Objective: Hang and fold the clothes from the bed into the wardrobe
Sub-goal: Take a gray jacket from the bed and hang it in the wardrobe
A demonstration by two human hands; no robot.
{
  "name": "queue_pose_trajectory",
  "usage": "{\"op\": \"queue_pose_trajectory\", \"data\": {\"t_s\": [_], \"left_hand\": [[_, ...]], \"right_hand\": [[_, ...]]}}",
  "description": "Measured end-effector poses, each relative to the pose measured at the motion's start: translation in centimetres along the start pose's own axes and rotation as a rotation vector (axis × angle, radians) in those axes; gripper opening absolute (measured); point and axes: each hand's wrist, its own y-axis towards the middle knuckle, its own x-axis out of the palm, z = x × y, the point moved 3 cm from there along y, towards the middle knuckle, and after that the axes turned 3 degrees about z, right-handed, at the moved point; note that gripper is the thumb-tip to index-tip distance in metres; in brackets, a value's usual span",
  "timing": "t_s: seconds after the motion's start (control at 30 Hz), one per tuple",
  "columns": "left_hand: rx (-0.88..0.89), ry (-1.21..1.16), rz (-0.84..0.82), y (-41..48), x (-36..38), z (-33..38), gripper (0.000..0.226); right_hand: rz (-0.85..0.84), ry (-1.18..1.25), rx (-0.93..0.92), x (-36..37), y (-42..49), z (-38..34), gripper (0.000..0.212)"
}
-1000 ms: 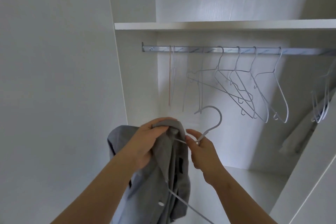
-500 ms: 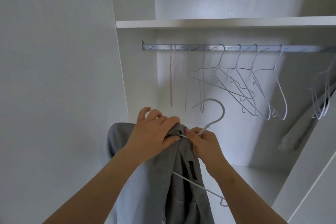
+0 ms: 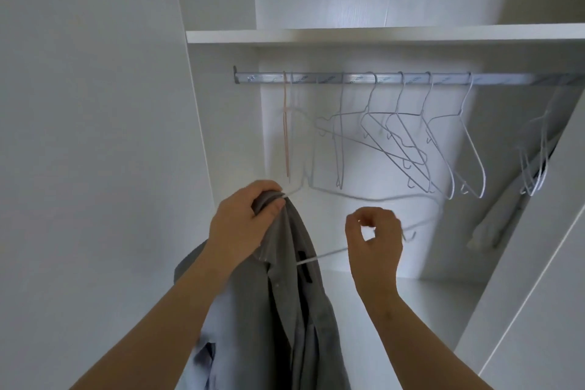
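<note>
A grey buttoned cloth shirt [image 3: 285, 294] was held up before the open white wardrobe [image 3: 221, 136]. It hung down from the left hand [image 3: 243, 225], by which its collar end was gripped in a bunch with curled fingers. One end of a thin pale wire hanger [image 3: 364, 198] was caught in the same grip, and the rest of it was stretched to the right, outside the cloth and blurred. Its lower wire seemed to be pinched between thumb and forefinger of the right hand [image 3: 373, 241], which was near the shirt but not touching it.

The step in hand was judged to be the putting of the shirt on the hanger, with at most one shoulder served. For the next move, the free end would have to be fed into the other shoulder. The hook would then have to be lifted to the silver metal rail [image 3: 411, 78] above, where several empty wire hangers [image 3: 408, 113] were hung under a white shelf [image 3: 380, 35].
</note>
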Motion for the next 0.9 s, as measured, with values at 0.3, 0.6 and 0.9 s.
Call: {"op": "queue_pose_trajectory", "data": {"t_s": [0.3,0.6,0.9], "left_hand": [[0.027,-0.214,0.15,1.1,-3.7,1.6,0.027],[-0.022,-0.387,0.262,1.2,-7.1,2.0,0.025],[-0.029,-0.427,0.332,1.5,-9.9,2.6,0.021]], "right_hand": [[-0.67,0.017,0.294,4.2,-3.4,2.3,0.024],[-0.966,-0.295,0.259,6.1,-6.2,5.2,0.008],[-1.071,-0.323,0.298,8.2,-8.5,5.4,0.024]]}}
